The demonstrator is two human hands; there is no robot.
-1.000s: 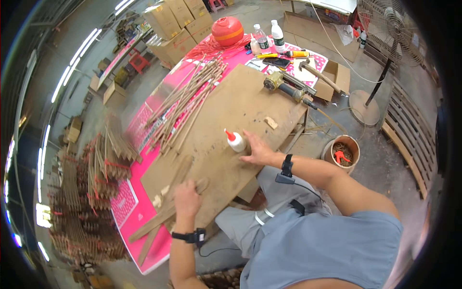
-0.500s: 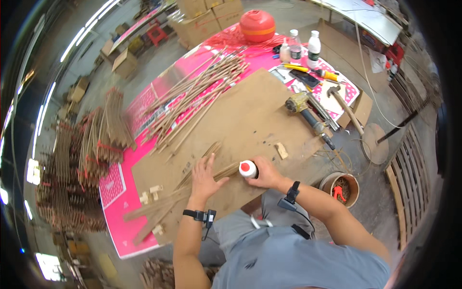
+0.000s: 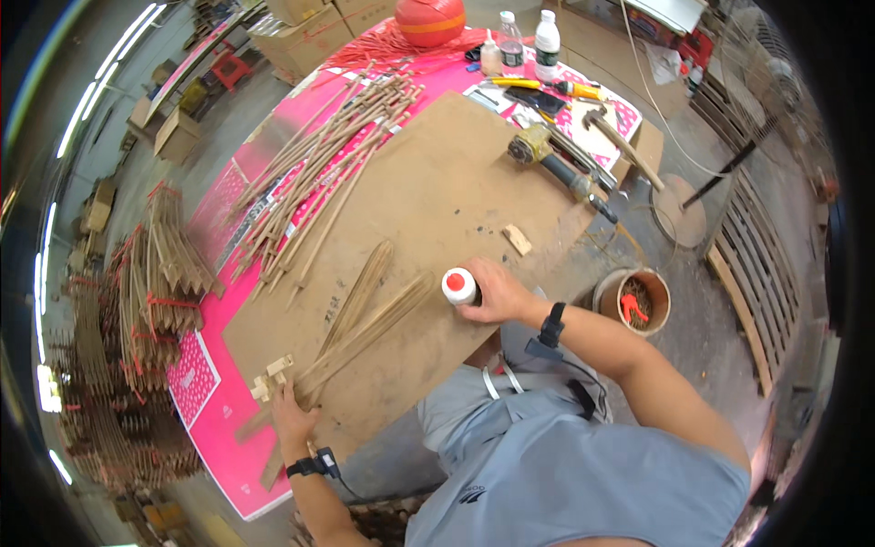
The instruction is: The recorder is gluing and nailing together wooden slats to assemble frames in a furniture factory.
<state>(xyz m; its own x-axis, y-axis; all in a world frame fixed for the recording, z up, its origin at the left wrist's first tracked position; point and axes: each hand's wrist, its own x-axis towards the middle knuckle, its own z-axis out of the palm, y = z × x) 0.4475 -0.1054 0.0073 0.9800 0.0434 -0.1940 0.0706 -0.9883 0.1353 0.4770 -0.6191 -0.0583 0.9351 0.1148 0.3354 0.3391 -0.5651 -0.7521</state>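
My right hand (image 3: 499,290) is wrapped round a white bottle with a red cap (image 3: 458,286), which stands upright on the brown board (image 3: 437,173). To the left, my left hand (image 3: 295,423) has its fingers stretched out and its thumb apart, at a few small pale wooden blocks (image 3: 276,373). Whether the fingertips touch these blocks I cannot tell. Beside that hand, long flat wooden strips (image 3: 365,330) lie in two groups that cross near their lower ends. A small wood piece (image 3: 518,240) lies beyond the bottle.
Many thin wooden sticks (image 3: 333,173) lie piled at the far left. A nail gun (image 3: 561,171), a hammer (image 3: 624,149) and bottles (image 3: 547,46) are at the far right. A bucket (image 3: 658,296) stands right of the table. Bundled strips (image 3: 164,273) are stacked at left.
My left hand has moved from the strips down and left to the small blocks. My right hand still holds the bottle, slightly higher in view. The whole view has shifted.
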